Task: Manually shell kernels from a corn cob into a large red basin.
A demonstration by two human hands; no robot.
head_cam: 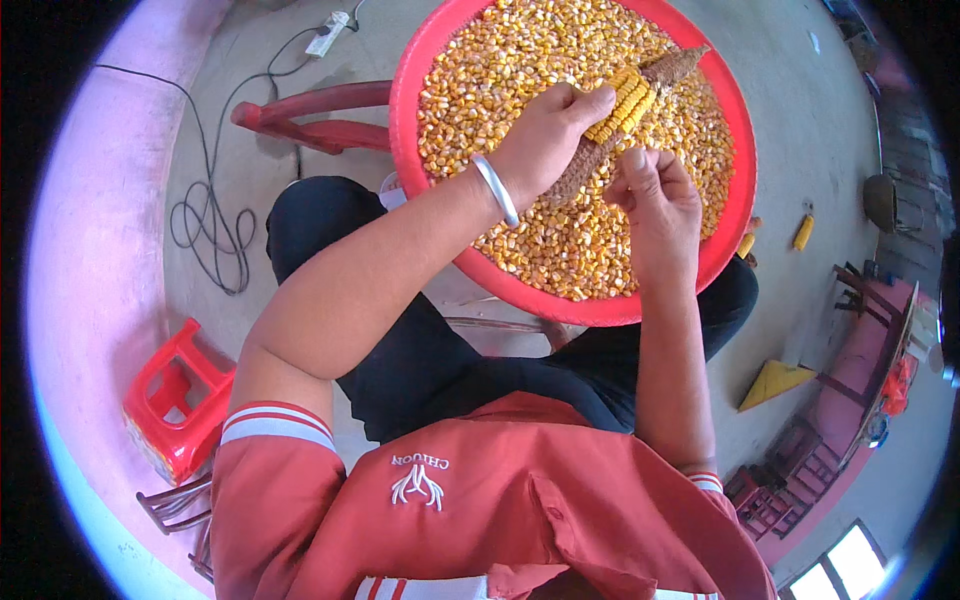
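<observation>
A wide red plastic basin (735, 217) full of loose yellow corn kernels (480, 97) lies before me at knee height. Over it my left hand (551, 135), with a silver bangle at the wrist, grips a partly shelled corn cob (626, 105). Yellow kernel rows remain around the cob's middle, while both ends show bare brown core. Just below and to the right of the cob is my right hand (664, 195), thumb and fingertips bent close together. Whether a kernel is between those fingertips cannot be made out.
A wooden support (322, 116) juts out left of the basin. A black cable (214, 202) leads to a power strip (328, 36) on the floor. A red plastic stool (180, 405) stands at lower left. A corn cob (803, 232) lies on the floor at right, near a yellow triangular object (772, 385).
</observation>
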